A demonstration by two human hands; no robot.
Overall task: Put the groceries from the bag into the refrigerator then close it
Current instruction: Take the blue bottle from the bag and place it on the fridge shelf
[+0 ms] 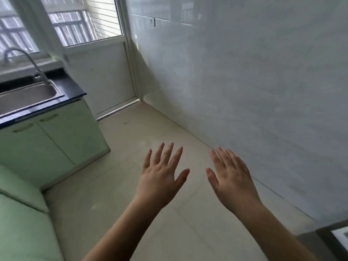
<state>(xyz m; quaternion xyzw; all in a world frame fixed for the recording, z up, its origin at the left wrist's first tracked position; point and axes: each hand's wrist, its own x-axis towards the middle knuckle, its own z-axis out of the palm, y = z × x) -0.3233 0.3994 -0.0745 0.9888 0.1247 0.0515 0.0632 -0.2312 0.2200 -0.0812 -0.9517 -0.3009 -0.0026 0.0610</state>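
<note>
While both hands are held out empty over the floor (116, 194), neither the bag nor the refrigerator can be identified in this view. The left hand (160, 178) and the right hand (230, 178) are raised side by side, backs toward the camera, fingers spread and apart from each other; each grip is open and holds nothing. To the left stands a dark worktop (69, 87) carrying a steel sink (28, 97) with a curved faucet (24, 59), above pale green cabinet doors (56, 140). A window (71, 25) and a white door (105, 76) close the far end, and a tiled wall (254, 91) runs along the right. A dark-framed object (331, 240) cuts into the lower right corner; what it is cannot be told. The step in hand appears to be locating the groceries, so the task seems not yet begun or between items. Done well, it calls for turning the head first until bag and refrigerator are in sight, then reaching with one hand for the bag's opening while the other remains free for the refrigerator door.
</note>
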